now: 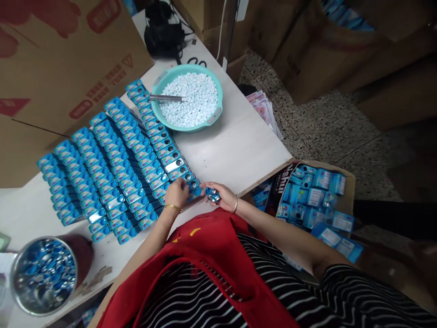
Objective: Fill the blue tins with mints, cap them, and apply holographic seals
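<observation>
Rows of small blue tins (118, 157) stand packed on the white table in front of me. In the column nearest the right edge, many tins show dark round holes in their tops. My left hand (176, 194) is over the near end of that column, its fingers closed in a pinch; what they hold, if anything, is hidden. Just right of the column, my right hand (221, 196) is closed around several small blue and silver caps (213, 195). More such caps (51, 273) fill a metal bowl (74, 284) at the left.
A turquoise basin (191, 129) of white pellets (196, 102) stands at the back, with a metal scoop (167, 97) in it. A large carton (61, 59) rises behind the tins. To my right, an open box (350, 196) holds blue packs (316, 196) beside the table edge.
</observation>
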The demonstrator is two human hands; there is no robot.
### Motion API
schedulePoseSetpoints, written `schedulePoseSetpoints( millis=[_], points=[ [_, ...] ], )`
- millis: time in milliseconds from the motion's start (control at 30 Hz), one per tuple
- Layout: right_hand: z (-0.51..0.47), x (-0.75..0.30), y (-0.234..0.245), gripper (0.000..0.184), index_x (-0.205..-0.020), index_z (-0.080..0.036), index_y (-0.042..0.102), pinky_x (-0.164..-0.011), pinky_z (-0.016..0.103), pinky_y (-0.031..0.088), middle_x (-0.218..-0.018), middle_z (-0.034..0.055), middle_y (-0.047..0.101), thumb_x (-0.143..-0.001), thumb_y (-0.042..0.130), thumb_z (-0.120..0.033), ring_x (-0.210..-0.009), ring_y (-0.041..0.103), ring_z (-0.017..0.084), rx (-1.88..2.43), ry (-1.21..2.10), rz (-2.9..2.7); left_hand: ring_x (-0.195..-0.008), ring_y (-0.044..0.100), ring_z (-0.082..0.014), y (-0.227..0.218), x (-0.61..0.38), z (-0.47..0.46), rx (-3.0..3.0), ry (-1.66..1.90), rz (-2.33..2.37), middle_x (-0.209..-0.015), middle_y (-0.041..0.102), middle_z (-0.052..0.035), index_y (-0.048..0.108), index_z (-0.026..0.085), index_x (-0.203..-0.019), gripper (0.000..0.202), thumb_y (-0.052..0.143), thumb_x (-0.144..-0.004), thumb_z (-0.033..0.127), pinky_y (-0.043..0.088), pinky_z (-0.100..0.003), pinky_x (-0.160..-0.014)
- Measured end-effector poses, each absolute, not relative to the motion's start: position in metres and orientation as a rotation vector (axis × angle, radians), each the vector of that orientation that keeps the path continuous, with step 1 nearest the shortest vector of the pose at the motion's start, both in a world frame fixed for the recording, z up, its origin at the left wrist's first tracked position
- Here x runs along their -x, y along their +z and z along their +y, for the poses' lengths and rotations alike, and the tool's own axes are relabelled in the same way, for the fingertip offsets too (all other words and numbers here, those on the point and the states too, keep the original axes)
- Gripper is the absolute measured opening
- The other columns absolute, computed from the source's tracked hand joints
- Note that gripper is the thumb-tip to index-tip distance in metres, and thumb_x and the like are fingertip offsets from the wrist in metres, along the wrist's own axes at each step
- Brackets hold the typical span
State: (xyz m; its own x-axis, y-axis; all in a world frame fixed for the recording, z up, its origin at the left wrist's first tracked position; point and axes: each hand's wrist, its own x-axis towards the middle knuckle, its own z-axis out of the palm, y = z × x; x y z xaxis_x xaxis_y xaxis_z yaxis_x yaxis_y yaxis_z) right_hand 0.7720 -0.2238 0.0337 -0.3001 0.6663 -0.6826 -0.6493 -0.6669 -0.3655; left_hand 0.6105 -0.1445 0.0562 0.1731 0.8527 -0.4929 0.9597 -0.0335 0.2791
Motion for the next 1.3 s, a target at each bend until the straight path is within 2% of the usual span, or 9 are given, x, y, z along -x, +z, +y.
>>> schedulePoseSetpoints(
  millis=[267,433,500,600,733,867,1033,1200,1300],
  points=[
    [-0.226,-0.779,0.030,0.029,-0.107,-0.017,0.061,-0.036,0.018,0.031,-0.082,0.0043,0.066,-0.085,0.047,-0.030,-0.055,0.056,0.011,1.070,2.062,-0.011,-0.094,0.064,-0.0275,0.041,-0.630,-0.116,-1.908,-0.798,1.654,-0.098,0.070,-0.0132,0.068,0.020,-0.082,0.036,0.053,-0.081,0.053,0.047,-0.033,-0.073],
    [-0.221,-0.778,0.033,0.045,-0.114,-0.017,0.060,-0.036,0.017,0.030,-0.081,0.0051,0.066,-0.091,0.042,-0.052,-0.053,0.055,0.011,1.091,2.108,-0.029,-0.098,0.063,-0.0310,0.040,-0.630,-0.105,-1.935,-0.911,1.603,-0.103,0.067,-0.0184,0.069,0.016,-0.087,0.042,0.056,-0.080,0.055,0.048,-0.035,-0.076],
    [-0.218,-0.778,0.036,0.050,-0.115,-0.017,0.059,-0.035,0.017,0.031,-0.079,0.0048,0.065,-0.091,0.041,-0.057,-0.052,0.055,0.011,1.104,2.109,-0.046,-0.094,0.064,-0.0296,0.048,-0.628,-0.110,-1.979,-0.831,1.572,-0.096,0.068,-0.0164,0.068,0.017,-0.085,0.036,0.056,-0.082,0.050,0.047,-0.035,-0.076],
    [-0.213,-0.776,0.040,0.047,-0.112,-0.017,0.060,-0.034,0.017,0.031,-0.072,0.0024,0.063,-0.091,0.043,-0.056,-0.052,0.055,0.011,1.105,2.086,-0.069,-0.080,0.062,-0.0211,0.062,-0.630,-0.127,-2.033,-0.446,1.430,-0.082,0.066,-0.0079,0.064,0.018,-0.090,0.025,0.051,-0.086,0.040,0.046,-0.031,-0.073],
    [-0.209,-0.767,0.041,0.044,-0.097,-0.017,0.063,-0.033,0.016,0.032,-0.060,-0.0015,0.055,-0.088,0.050,-0.057,-0.048,0.053,0.010,1.106,2.056,-0.077,-0.079,0.056,-0.0157,0.072,-0.637,-0.151,-2.040,-0.040,1.165,-0.084,0.060,-0.0034,0.061,0.019,-0.091,0.013,0.055,-0.080,0.023,0.045,-0.027,-0.075],
    [-0.206,-0.760,0.040,0.036,-0.091,-0.016,0.062,-0.033,0.016,0.032,-0.061,-0.0004,0.058,-0.088,0.054,-0.051,-0.049,0.055,0.011,1.083,2.047,-0.075,-0.083,0.055,-0.0166,0.068,-0.635,-0.153,-1.993,0.096,1.312,-0.084,0.058,-0.0048,0.056,0.018,-0.075,0.009,0.050,-0.081,0.021,0.044,-0.029,-0.077],
    [-0.203,-0.762,0.039,0.024,-0.098,-0.015,0.061,-0.033,0.016,0.032,-0.071,0.0006,0.063,-0.092,0.052,-0.037,-0.050,0.055,0.009,1.055,2.031,-0.026,-0.072,0.054,-0.0142,0.063,-0.622,-0.143,-1.854,0.140,1.379,-0.078,0.061,-0.0021,0.056,0.018,-0.082,0.008,0.050,-0.084,0.024,0.043,-0.027,-0.071],
    [-0.198,-0.758,0.039,0.043,-0.097,-0.014,0.063,-0.032,0.016,0.031,-0.064,-0.0005,0.061,-0.094,0.042,-0.052,-0.045,0.053,0.008,1.064,2.035,-0.049,-0.081,0.054,-0.0163,0.057,-0.623,-0.145,-1.950,0.072,1.180,-0.085,0.060,-0.0032,0.061,0.019,-0.093,0.019,0.053,-0.076,0.016,0.044,-0.028,-0.076],
    [-0.194,-0.753,0.039,0.049,-0.092,-0.015,0.061,-0.032,0.015,0.030,-0.058,-0.0021,0.058,-0.090,0.045,-0.060,-0.044,0.051,0.008,1.088,2.050,-0.069,-0.080,0.054,-0.0177,0.054,-0.626,-0.146,-1.999,0.034,1.233,-0.083,0.058,-0.0044,0.061,0.018,-0.088,0.018,0.050,-0.075,0.015,0.044,-0.030,-0.077]
  ],
)
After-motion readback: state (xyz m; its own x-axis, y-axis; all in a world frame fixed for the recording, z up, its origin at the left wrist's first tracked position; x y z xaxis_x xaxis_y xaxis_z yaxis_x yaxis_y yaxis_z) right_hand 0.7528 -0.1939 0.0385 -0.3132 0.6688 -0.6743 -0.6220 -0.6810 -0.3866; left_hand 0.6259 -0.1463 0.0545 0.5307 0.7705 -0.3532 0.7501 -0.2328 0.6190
